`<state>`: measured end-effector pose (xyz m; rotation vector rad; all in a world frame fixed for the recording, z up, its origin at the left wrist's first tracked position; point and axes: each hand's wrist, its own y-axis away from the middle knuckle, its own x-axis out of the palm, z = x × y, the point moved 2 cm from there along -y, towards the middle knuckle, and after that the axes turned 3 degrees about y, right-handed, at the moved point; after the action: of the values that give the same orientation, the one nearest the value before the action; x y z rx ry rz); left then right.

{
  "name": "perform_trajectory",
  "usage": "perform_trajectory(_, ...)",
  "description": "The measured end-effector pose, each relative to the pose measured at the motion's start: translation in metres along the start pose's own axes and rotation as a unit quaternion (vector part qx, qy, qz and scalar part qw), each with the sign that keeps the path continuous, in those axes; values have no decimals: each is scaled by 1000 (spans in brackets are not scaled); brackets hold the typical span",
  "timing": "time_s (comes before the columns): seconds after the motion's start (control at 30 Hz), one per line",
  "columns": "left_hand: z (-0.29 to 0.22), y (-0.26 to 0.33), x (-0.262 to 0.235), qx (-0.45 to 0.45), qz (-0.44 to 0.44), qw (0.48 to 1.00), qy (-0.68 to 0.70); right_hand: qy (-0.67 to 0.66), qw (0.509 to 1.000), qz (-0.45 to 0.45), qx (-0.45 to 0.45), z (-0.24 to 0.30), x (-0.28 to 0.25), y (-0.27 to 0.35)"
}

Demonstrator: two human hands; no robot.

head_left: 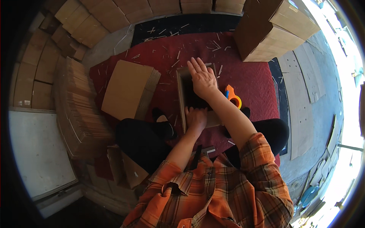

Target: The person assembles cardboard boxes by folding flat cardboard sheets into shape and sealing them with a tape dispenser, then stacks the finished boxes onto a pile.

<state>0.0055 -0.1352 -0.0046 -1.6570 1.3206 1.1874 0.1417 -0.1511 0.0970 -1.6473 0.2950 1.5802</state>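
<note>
"So, in the head view, where is the box (181, 95)?"

"Straight ahead, between the feet, open at the top, its long axis running away from the body."

"And the hands?"

"The left hand (195, 118) is at the near end, fingers bent; their tips are hidden, so I can't tell if it pinches anything. The right hand (204, 81) reaches farther, over the far right part, open, fingers straight. Whether it touches the rim, I can't tell."

"Which is nearer the tape dispenser (230, 92)?"

"The right; the dispenser lies just beside that forearm, right of the box."

"What's underneath?"

"A red cloth (256, 85), littered with pale scraps (216, 45). A cardboard stack (125, 89) lies on it, to the left."

"And the room?"

"Big cartons (254, 34) stand at the far right; piled boxes (110, 17) line the far side, and bright light comes in from the right."
</note>
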Motion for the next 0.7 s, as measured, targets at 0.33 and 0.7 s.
perform_trajectory(0.33,4,-6,-15,-49,-73,994,59,-107,975,188,46,7,16,58)
perform_trajectory(0.7,19,-55,-22,-107,115,987,-29,-205,978,12,33,-8,-14,46)
